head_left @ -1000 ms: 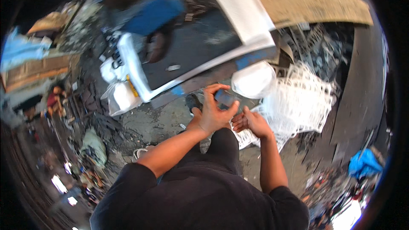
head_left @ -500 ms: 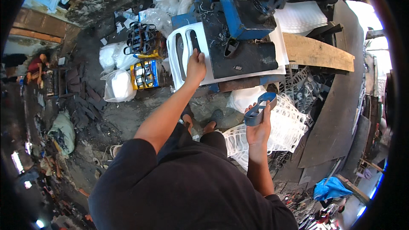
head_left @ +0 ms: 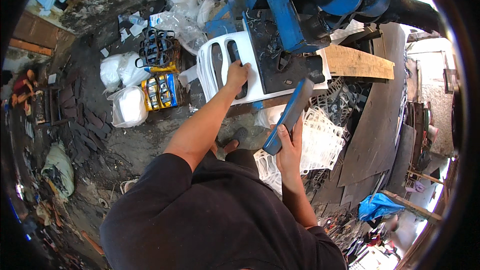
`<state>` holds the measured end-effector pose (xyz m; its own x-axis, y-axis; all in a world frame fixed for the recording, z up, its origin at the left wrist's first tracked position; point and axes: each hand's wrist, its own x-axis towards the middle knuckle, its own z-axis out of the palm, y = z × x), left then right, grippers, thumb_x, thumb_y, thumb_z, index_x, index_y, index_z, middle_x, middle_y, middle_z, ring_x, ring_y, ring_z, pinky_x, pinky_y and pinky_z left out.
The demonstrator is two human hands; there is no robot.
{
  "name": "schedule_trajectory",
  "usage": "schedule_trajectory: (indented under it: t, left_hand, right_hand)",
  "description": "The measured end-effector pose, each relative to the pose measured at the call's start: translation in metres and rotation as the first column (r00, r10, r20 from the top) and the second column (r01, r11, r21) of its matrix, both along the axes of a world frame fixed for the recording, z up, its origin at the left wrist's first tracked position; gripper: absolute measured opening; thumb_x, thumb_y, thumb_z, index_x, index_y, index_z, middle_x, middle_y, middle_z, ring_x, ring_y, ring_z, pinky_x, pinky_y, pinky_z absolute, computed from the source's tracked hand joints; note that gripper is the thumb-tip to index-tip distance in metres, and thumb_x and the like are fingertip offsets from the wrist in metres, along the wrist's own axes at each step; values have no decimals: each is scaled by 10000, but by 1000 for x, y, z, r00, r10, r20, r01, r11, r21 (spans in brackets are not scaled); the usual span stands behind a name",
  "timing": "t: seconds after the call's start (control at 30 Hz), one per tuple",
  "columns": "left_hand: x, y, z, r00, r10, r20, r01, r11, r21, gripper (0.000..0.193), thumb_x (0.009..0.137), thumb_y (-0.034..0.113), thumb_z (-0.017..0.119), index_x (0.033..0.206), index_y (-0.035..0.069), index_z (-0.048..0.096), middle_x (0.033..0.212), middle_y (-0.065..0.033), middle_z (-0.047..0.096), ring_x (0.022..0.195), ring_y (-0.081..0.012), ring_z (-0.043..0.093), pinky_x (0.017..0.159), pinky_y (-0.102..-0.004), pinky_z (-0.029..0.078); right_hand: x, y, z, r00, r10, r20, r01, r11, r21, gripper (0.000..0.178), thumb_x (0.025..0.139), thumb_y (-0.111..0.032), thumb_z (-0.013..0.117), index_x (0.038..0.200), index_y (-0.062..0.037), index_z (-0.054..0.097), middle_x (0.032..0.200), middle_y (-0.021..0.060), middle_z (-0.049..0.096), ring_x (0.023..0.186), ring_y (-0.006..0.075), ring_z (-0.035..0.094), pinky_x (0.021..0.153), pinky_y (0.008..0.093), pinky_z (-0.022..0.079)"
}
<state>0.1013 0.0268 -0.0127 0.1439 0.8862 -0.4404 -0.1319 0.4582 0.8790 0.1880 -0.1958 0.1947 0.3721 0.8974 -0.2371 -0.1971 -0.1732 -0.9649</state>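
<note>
My left hand (head_left: 236,76) is over a stack of white sheets (head_left: 254,72) with long sole-shaped cut-outs. Its fingers are closed at the rim of the rightmost slot, and the fingertips are partly hidden. In my right hand (head_left: 290,151) is a blue-grey sole-shaped cutting die (head_left: 289,117), gripped between thumb and fingers and tilted so its long side wall shows. The die is in front of the near edge of a blue press (head_left: 280,7). The stack lies partly under a dark board (head_left: 272,77) on the press bed.
White cut-out scrap sheets (head_left: 322,142) are heaped below the press, right of my legs. A wooden plank (head_left: 360,62) and large dark sheets (head_left: 372,125) are at right. Sandals on boxes (head_left: 160,92) and white plastic bags (head_left: 131,106) lie at left. Another person (head_left: 22,87) is far left.
My right hand has turned the die from its hollow side to its long side and moved slightly left. The view has shifted; my left hand stays at the white stack.
</note>
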Motion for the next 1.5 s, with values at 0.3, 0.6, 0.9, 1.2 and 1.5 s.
schedule_trajectory:
  t: [0.3, 0.6, 0.9, 1.2, 1.5]
  left_hand:
    - [-16, -1, 4, 972, 155, -179, -127, 979, 160, 457, 904, 65, 604, 1341, -15, 493, 937, -100, 668, 782, -188, 625, 679, -357, 501]
    - [-72, -17, 46, 972, -50, 230, 68, 995, -72, 328, 1041, 72, 387, 1322, 44, 555, 1011, -82, 666, 832, -141, 631, 704, -290, 517]
    - [-80, -6, 26, 935, 18, 355, 52, 981, -185, 245, 1006, 118, 519, 1217, 29, 606, 1018, -56, 683, 860, -155, 672, 755, -304, 578]
    - [-77, -7, 23, 912, 82, 401, 16, 972, -234, 276, 991, 108, 549, 1248, 12, 587, 1021, -51, 684, 872, -152, 669, 751, -311, 577]
    - [-70, -6, 32, 943, 110, 313, -34, 970, -240, 285, 981, 88, 565, 1257, 28, 604, 998, -7, 682, 827, -118, 648, 714, -280, 542]
  right_hand:
    - [-14, 42, -17, 871, 230, 435, -263, 965, 17, 649, 934, -174, 658, 1492, -32, 357, 1336, 138, 534, 1190, 231, 544, 1001, 342, 424]
    - [-37, 132, -109, 438, 240, 866, -349, 933, -81, 559, 891, -234, 658, 1402, -107, 470, 1349, 256, 513, 1212, 417, 536, 960, 451, 492]
    - [-44, 148, -139, 246, 244, 938, -247, 952, -182, 530, 912, -239, 614, 1407, -144, 453, 1410, 252, 441, 1205, 418, 541, 909, 454, 539]
    - [-38, 136, -140, 170, -7, 985, -255, 966, 51, 554, 890, -259, 661, 1362, -41, 468, 1291, 247, 523, 1156, 404, 553, 999, 416, 463]
    - [-9, 83, -165, 816, -491, -305, 343, 836, -428, 258, 957, -174, 617, 1096, 25, 529, 1033, 104, 569, 908, 184, 580, 810, 370, 542]
